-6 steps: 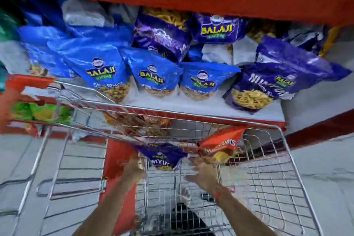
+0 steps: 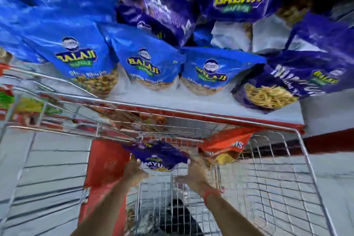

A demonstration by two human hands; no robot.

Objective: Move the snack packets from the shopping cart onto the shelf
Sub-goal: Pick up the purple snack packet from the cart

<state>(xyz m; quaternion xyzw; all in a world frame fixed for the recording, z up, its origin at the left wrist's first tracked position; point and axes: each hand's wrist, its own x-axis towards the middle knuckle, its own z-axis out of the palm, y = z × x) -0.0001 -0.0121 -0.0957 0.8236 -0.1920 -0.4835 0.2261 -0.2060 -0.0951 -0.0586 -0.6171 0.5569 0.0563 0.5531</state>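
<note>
A wire shopping cart (image 2: 298, 161) stands against a white shelf (image 2: 201, 99) with a red front edge. Inside the cart, my left hand (image 2: 134, 170) grips the left edge of a purple snack packet (image 2: 159, 156). My right hand (image 2: 195, 173) holds an orange snack packet (image 2: 226, 149), which is lifted toward the cart's far rim. Blue Balaji packets (image 2: 76, 59) lean in a row on the shelf, with purple packets (image 2: 287, 82) to the right and stacked behind. More orange packets (image 2: 134, 119) lie behind the cart's far wire wall.
A red panel (image 2: 105, 166) forms the cart's left inner side. A bare patch of shelf (image 2: 201, 99) lies between the blue row and the cart rim. Green and yellow packets (image 2: 28, 105) sit on a lower shelf at the left. Something dark (image 2: 178, 214) lies at the cart bottom.
The view has moved closer to the shelf. Both hands have risen slightly with their packets.
</note>
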